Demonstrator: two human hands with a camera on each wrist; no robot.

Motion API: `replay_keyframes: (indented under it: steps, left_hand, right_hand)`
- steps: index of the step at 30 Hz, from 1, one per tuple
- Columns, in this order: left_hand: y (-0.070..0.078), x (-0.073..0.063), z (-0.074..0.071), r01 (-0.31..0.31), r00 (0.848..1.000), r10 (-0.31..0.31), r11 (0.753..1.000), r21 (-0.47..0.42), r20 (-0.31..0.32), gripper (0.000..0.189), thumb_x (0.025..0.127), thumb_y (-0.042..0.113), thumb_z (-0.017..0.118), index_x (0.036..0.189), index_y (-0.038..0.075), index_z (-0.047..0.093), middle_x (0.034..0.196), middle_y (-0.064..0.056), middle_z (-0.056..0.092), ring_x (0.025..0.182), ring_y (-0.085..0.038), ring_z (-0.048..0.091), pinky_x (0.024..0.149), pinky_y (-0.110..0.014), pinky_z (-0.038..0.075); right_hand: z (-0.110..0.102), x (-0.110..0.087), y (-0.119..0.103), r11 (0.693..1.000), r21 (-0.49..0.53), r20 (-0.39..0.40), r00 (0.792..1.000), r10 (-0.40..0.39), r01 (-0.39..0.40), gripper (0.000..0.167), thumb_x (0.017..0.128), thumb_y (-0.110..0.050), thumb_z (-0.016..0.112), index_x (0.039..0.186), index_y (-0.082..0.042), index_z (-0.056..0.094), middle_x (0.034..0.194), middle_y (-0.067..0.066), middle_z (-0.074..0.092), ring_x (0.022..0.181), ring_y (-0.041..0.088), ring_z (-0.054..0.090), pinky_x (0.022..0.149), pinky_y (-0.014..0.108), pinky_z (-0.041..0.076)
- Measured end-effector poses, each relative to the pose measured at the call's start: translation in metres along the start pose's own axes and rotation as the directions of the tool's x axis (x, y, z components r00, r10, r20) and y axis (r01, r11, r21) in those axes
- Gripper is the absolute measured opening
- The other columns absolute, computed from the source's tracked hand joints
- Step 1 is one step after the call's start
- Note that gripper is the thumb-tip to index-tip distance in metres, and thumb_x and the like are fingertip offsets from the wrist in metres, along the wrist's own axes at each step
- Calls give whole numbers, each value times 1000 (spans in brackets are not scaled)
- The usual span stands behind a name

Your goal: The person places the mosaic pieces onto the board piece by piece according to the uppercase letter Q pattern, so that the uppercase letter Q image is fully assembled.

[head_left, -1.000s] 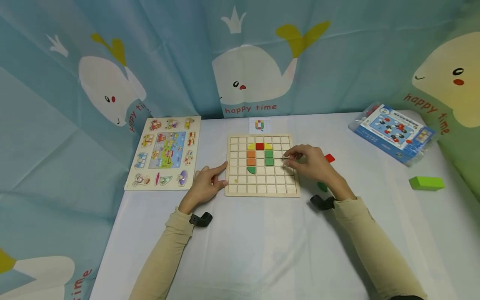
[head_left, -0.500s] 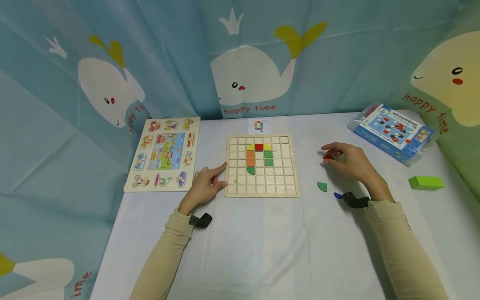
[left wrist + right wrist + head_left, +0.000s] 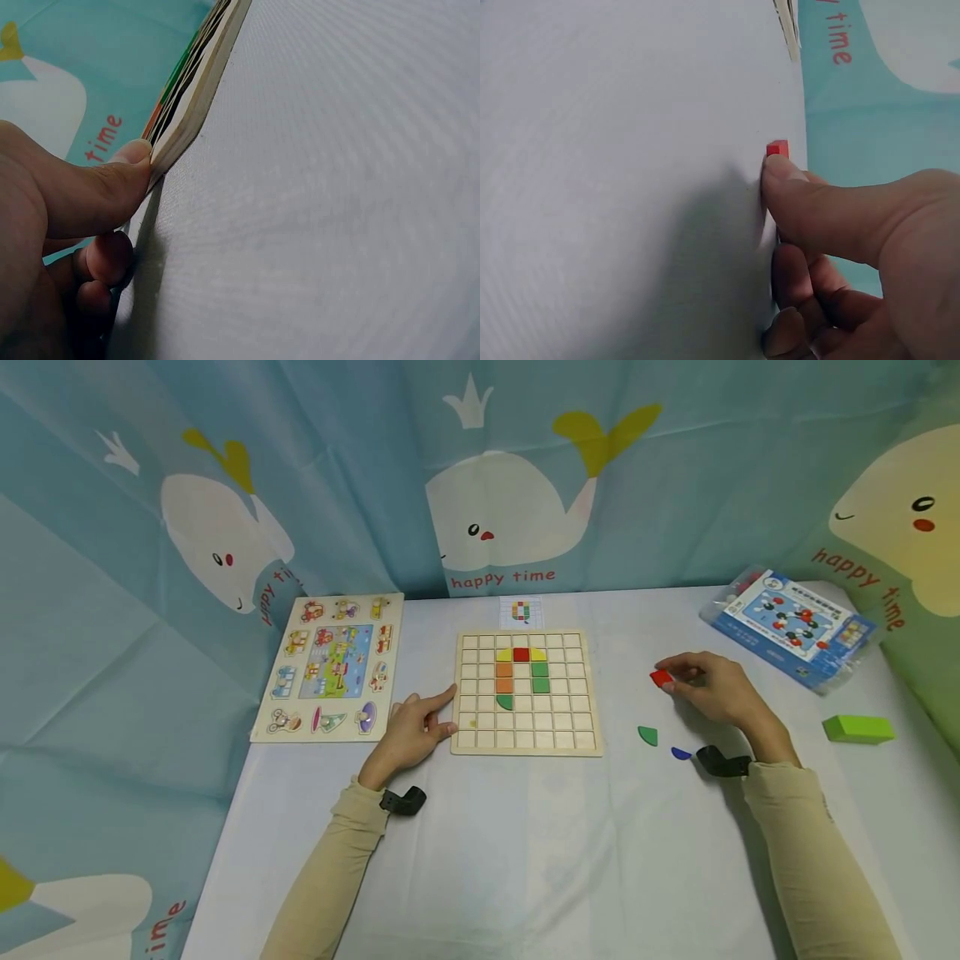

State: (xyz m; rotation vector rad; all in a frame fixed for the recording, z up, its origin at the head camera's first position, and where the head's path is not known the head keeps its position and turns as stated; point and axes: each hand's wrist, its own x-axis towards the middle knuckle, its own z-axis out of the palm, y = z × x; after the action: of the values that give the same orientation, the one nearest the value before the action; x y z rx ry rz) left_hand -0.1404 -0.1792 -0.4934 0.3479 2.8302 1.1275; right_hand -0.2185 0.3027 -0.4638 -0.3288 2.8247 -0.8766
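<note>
My right hand (image 3: 708, 687) pinches a red square tile (image 3: 662, 678) between thumb and fingertips, right of the board. The same red tile (image 3: 778, 148) pokes out past the thumb in the right wrist view. With thumb and index finger, my left hand (image 3: 411, 731) touches the left edge of a wooden grid board (image 3: 525, 747). On that board sit a red square (image 3: 521, 654) between two yellow corner pieces, orange squares (image 3: 504, 677) at left, green squares (image 3: 540, 677) at right and a green quarter-round (image 3: 505, 702) below the orange ones.
A green quarter-round (image 3: 648, 736) and a blue piece (image 3: 681, 753) lie near my right wrist. Behind the board is a small pattern card (image 3: 521, 612). A picture puzzle (image 3: 324, 660) lies left; a bagged blue box (image 3: 791, 625) and a green block (image 3: 858, 729) lie right.
My right hand has moved from the board's right side out to the red tile and now has it between its fingertips. The left hand stays at the board's edge.
</note>
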Motion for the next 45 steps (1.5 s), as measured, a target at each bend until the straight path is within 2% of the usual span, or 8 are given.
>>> replay_keyframes:
  steps: [6,17,19,21,24,27,34,45]
  left_hand:
    - [1,0,0,-3,1000,3,1000,5,-5,66,96,23,80,155,15,55,72,0,55,73,-15,39,78,-35,25]
    - [1,1,-1,7,1000,-7,1000,-4,4,66,96,23,80,156,15,54,72,0,56,73,-15,39,79,-35,25]
    - [1,1,-1,7,1000,-7,1000,-3,4,66,96,23,80,156,15,54,72,0,56,73,-14,39,79,-36,25]
    - [0,1,0,10,1000,-10,1000,-1,5,66,96,23,80,156,16,54,73,0,56,73,-15,39,79,-35,25]
    - [0,1,0,14,1000,-14,1000,1,6,66,96,24,80,156,16,54,73,0,56,73,-15,39,79,-36,25]
    - [-1,1,0,20,1000,-20,1000,-2,7,66,97,24,79,156,17,53,74,0,55,73,-16,39,79,-36,25]
    - [-1,2,1,15,1000,-15,1000,2,4,65,97,24,79,156,17,54,73,1,55,73,-16,40,79,-35,25]
    - [-1,1,0,8,1000,-8,1000,13,1,66,96,25,80,156,16,54,73,0,55,73,-15,39,78,-35,26]
  right_hand:
    - [1,-1,2,1000,1,-18,1000,19,-19,35,100,-20,76,127,1,69,118,27,67,105,39,58,88,49,46]
    - [0,-1,-1,999,-23,-11,1000,23,-24,41,106,-21,68,132,9,57,123,32,63,108,44,58,98,61,50]
    - [-1,-2,-2,1000,-21,-36,999,16,-17,39,106,-20,67,132,8,58,124,32,64,108,44,60,95,53,53]
    - [-2,-4,-3,1000,-8,-66,998,12,-12,35,106,-17,68,131,6,61,123,31,66,107,42,62,90,35,54]
    - [1,-6,-2,1000,20,-105,994,8,-6,34,104,-16,70,131,4,66,121,28,68,103,38,63,79,11,43]
    - [6,-8,-1,998,63,-138,990,5,4,35,102,-16,74,131,1,69,121,27,70,99,31,63,75,2,38]
    - [13,-8,-12,989,137,-219,975,-23,54,33,98,-16,78,127,-2,74,117,25,75,82,-3,58,72,5,45]
    - [23,-6,-54,939,258,-325,936,-135,225,28,93,-2,81,121,1,78,106,27,77,82,-9,61,73,7,47]
